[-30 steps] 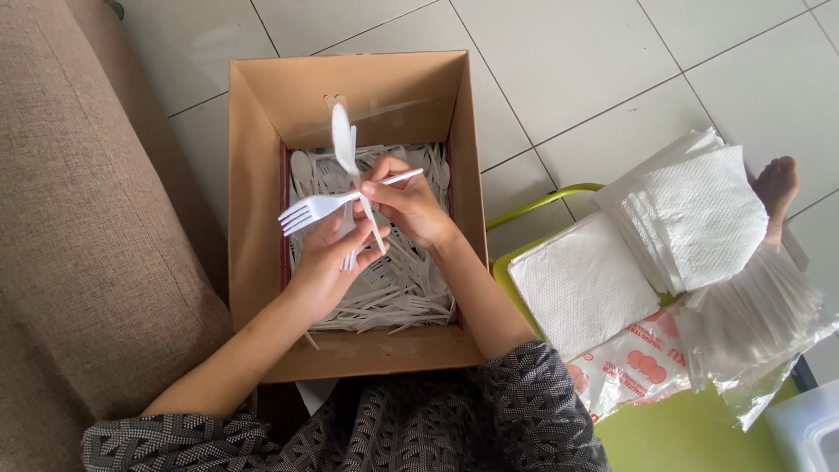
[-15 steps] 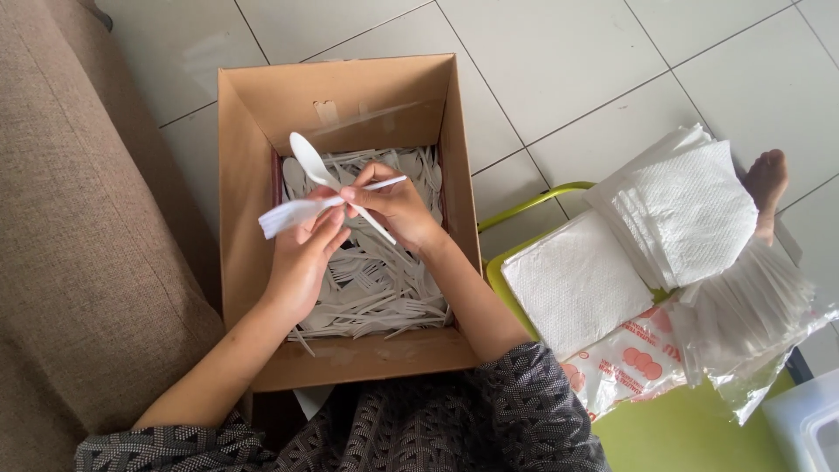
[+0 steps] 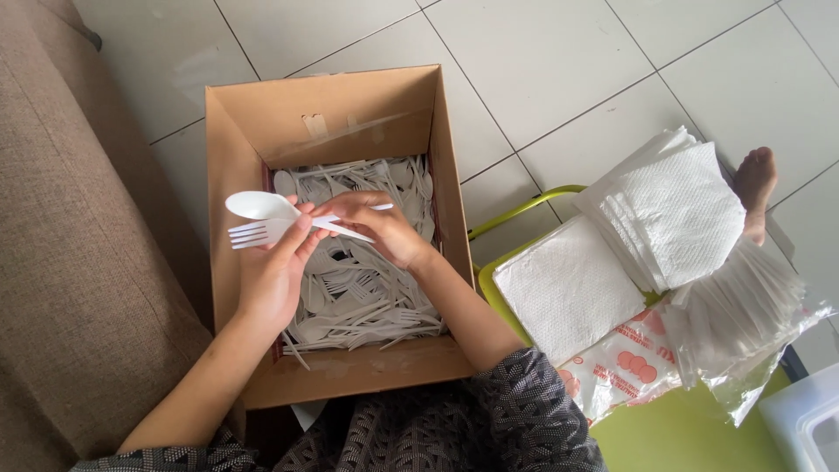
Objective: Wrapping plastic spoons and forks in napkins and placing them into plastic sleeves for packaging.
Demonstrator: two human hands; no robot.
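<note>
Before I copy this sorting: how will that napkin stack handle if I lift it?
The napkin stack is thin tissue, fanned unevenly, so probably light and floppy. Loose sheets would likely slide apart; the edges already overhang the green tray.

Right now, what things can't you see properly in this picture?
Head view, the only one:
- Handles of the white spoon and fork: covered by the left hand and right hand.
- Bottom of the cardboard box: buried under the loose cutlery pile.
- Clear tub: cut off by the frame's corner.
- Green tray: mostly under the napkin stacks.
</note>
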